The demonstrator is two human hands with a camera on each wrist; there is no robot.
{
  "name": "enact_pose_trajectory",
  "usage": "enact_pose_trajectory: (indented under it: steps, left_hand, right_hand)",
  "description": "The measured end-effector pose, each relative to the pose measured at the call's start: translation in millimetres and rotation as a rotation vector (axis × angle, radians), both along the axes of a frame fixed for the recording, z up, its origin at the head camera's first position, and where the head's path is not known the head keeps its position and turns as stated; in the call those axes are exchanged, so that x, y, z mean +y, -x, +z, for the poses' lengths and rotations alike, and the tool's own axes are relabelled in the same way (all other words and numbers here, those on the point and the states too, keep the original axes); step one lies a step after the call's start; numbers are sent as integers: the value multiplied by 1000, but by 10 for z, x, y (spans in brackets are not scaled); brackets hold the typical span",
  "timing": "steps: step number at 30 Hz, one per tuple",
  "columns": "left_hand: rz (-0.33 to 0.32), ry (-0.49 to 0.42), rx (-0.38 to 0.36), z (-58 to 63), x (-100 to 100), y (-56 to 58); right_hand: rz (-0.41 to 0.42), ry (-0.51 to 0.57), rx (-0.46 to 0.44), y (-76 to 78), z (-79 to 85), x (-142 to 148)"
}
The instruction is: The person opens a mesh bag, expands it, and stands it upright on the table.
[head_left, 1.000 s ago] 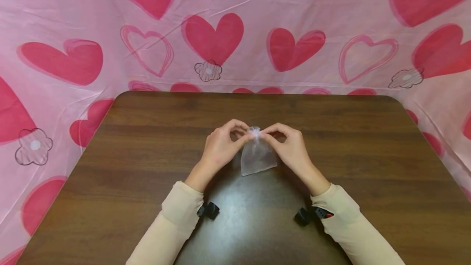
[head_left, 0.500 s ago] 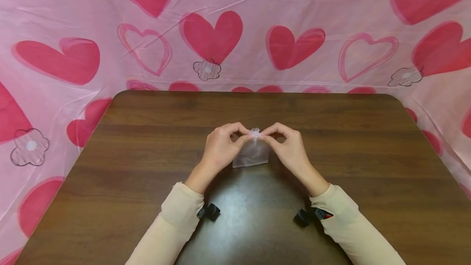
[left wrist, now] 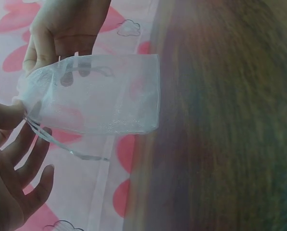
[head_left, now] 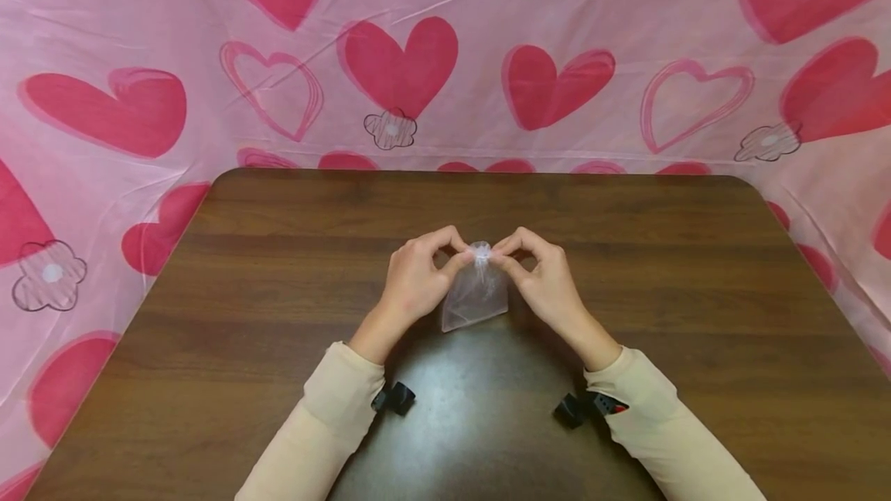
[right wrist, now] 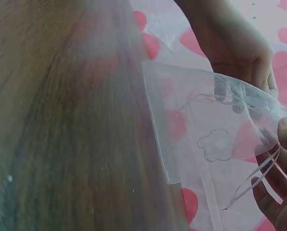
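A sheer white drawstring bag (head_left: 476, 304) hangs between the two hands, its neck gathered and its lower edge downward. On one side of the neck, my left hand (head_left: 415, 273) pinches it between thumb and index finger. Opposite, my right hand (head_left: 546, 273) pinches the other side the same way. In the left wrist view a thin white drawstring (left wrist: 83, 155) trails from beside the left thumb. Another drawstring loop (right wrist: 249, 185) dangles by the right hand's fingers in the right wrist view. Through the mesh, fingers of the far hand show; no contents are visible inside.
Beneath the hands lies a dark brown wooden table (head_left: 278, 308) with rounded far corners. A pink cloth (head_left: 480, 99) printed with hearts and flowers hangs behind and along its sides. Small black cameras (head_left: 400, 399) sit at both wrists, by the beige sleeves (head_left: 334, 400).
The bag's lower part has swung left, lifting and then dropping again. Both hands keep their pinch at the neck and have barely moved.
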State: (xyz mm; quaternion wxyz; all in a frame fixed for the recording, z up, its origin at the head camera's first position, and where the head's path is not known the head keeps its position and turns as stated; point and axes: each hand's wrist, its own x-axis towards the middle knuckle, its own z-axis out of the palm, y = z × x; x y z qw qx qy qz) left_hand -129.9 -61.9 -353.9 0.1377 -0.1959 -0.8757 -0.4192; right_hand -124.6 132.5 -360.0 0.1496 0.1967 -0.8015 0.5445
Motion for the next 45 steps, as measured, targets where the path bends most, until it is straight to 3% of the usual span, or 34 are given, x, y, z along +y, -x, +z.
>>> enact_pose_trajectory:
  steps: [17,25,29,34,41,45]
  left_hand:
    - [24,-13,-18,9,-19,30]
    - [51,-25,-21,13,-57,31]
    - [48,-27,-19,11,-73,37]
    - [58,-35,-17,-3,-97,46]
    - [57,-27,-25,-8,-106,56]
    - [59,-27,-25,-10,-109,63]
  right_hand:
    - [-7,10,-1,30,29,77]
    - [-23,-8,0,-118,320,1]
    - [-24,-7,-15,-131,352,2]
    - [-27,6,-28,-119,335,28]
    - [-17,-7,-29,44,84,157]
    - [-6,-10,-19,70,60,197]
